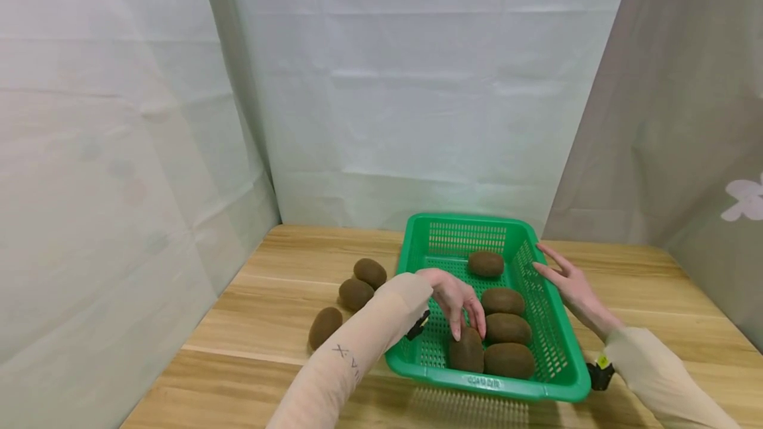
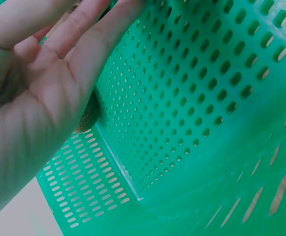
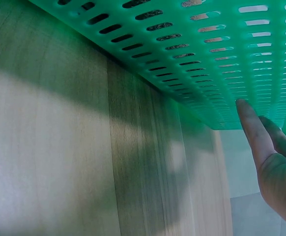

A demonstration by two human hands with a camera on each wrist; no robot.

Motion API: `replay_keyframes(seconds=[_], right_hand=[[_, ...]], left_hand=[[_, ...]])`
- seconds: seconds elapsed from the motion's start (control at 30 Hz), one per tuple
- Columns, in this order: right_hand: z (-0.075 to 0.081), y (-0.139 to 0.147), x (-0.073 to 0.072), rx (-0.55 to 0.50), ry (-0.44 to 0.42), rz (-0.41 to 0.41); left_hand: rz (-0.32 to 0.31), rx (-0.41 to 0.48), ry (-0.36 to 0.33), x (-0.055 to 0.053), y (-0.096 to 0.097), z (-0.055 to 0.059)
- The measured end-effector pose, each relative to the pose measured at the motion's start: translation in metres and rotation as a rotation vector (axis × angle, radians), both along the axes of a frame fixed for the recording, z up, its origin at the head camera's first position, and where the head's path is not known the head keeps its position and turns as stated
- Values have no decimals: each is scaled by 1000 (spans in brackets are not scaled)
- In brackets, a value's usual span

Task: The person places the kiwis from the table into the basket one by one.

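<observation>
Inside a green perforated basket [image 1: 485,386], my left hand [image 1: 454,296] reaches down with thumb and fingertips around the upper end of a brown kiwi [image 1: 466,353] at the front left. In the left wrist view that hand [image 2: 40,103] hides most of the fruit below it. Right beside this kiwi, three more lie in a column, the nearest kiwi [image 1: 509,361] sideways against it. Another kiwi [image 1: 485,263] lies alone toward the back. My right hand [image 1: 572,286] touches the basket's right side, its fingers extended; the right wrist view shows a fingertip against the outer wall.
Left of the basket, three kiwis lie on the wooden table [image 1: 238,343]: one kiwi [image 1: 369,273] and a second kiwi [image 1: 356,294] close together, a third kiwi [image 1: 325,328] nearer me. Pale cloth sheets [image 1: 411,98] hang behind and at both sides.
</observation>
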State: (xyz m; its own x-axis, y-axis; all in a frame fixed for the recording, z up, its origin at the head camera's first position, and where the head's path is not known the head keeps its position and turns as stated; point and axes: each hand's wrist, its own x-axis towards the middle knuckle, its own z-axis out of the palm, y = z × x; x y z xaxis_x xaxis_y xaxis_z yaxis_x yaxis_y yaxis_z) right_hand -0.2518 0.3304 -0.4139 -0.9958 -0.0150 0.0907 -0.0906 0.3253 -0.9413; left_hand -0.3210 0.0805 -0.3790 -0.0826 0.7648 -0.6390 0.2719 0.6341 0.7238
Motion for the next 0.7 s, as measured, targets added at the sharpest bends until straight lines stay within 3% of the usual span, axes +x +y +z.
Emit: replay_keyframes(seconds=[0.27,0.5,0.7], right_hand=[[0,-1,0,18,10,-8],[-2,1,-4,4,17,-2],[-4,3,-6,3,2,0]], left_hand=[[46,24,92,1,-3,13],[26,88,151,-3,-6,31],[11,213,237,-5,-11,47]])
